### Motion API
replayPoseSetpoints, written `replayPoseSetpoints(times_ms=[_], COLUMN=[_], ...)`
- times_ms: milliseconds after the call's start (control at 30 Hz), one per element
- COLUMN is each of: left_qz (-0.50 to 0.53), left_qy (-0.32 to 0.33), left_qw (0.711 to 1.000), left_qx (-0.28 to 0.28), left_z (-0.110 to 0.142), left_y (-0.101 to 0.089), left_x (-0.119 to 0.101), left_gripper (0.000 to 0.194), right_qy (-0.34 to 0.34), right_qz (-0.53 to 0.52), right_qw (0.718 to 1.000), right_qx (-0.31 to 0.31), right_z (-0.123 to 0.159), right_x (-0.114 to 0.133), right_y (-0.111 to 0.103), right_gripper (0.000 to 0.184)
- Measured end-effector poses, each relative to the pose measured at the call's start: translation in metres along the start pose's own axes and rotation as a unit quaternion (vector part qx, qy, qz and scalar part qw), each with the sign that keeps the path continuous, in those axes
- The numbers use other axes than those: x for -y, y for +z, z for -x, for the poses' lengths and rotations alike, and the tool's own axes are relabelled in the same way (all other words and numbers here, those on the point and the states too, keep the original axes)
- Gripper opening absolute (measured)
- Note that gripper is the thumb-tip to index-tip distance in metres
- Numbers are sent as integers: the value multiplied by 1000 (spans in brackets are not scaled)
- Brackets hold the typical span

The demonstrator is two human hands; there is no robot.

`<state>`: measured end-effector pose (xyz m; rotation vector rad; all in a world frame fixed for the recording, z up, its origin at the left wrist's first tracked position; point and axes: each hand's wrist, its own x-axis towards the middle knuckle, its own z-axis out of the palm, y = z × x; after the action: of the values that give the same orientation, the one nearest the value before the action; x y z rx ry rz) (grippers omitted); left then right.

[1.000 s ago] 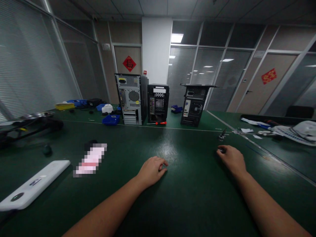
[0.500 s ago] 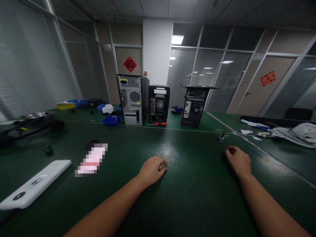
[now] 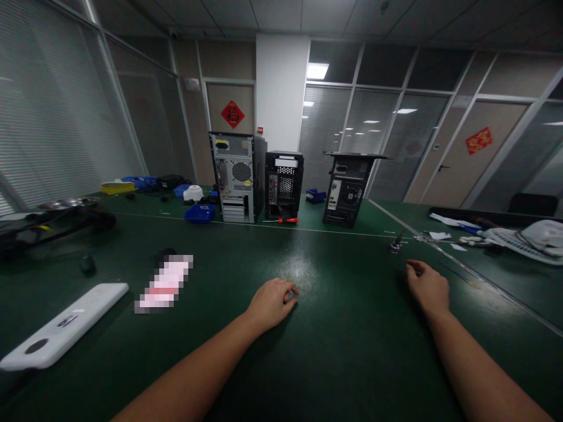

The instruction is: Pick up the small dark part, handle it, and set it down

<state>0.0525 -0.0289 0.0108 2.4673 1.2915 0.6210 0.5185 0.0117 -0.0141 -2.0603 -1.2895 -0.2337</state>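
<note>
My left hand (image 3: pixel 271 303) rests on the green tabletop (image 3: pixel 334 328) near the middle, fingers loosely curled, with a gap between thumb and forefinger. Nothing shows in it. To the right, my right hand (image 3: pixel 428 290) is also on the table, fingers loosely bent and no object visible in its grasp. Just beyond it stands a small dark object with a shiny metal base (image 3: pixel 396 245). Farther back, a screwdriver with a red handle (image 3: pixel 288 220) lies in front of the middle computer case (image 3: pixel 284 184).
A tall computer case (image 3: pixel 237 179) and a black one (image 3: pixel 345 190) flank the middle case. Blue bins (image 3: pixel 200 214) stand farther back. At left lie a white slab-like device (image 3: pixel 65 328) and a blurred-out pink item (image 3: pixel 165 284). A white cap (image 3: pixel 543 237) lies far right.
My right hand has shifted very slightly to the right, while my left hand stays put. The objects on the table keep their places; the view has moved a touch.
</note>
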Motion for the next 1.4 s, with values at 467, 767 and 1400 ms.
replayPoseSetpoints(times_ms=[467,767,1400], left_qz=[8,3,11], left_qy=[4,1,13], left_qw=[1000,1000,1000], left_qx=[-1,2,-4], left_z=[-1,-1,-2], left_y=[3,2,6], left_x=[2,1,5], left_gripper=[13,14,13], right_qy=[-6,-22,19], right_qz=[-20,-2,-95], right_qw=[1000,999,995], right_qx=[17,27,19], right_z=[0,2,1], right_x=[5,9,5], right_y=[3,1,8], right_gripper=[37,39,33])
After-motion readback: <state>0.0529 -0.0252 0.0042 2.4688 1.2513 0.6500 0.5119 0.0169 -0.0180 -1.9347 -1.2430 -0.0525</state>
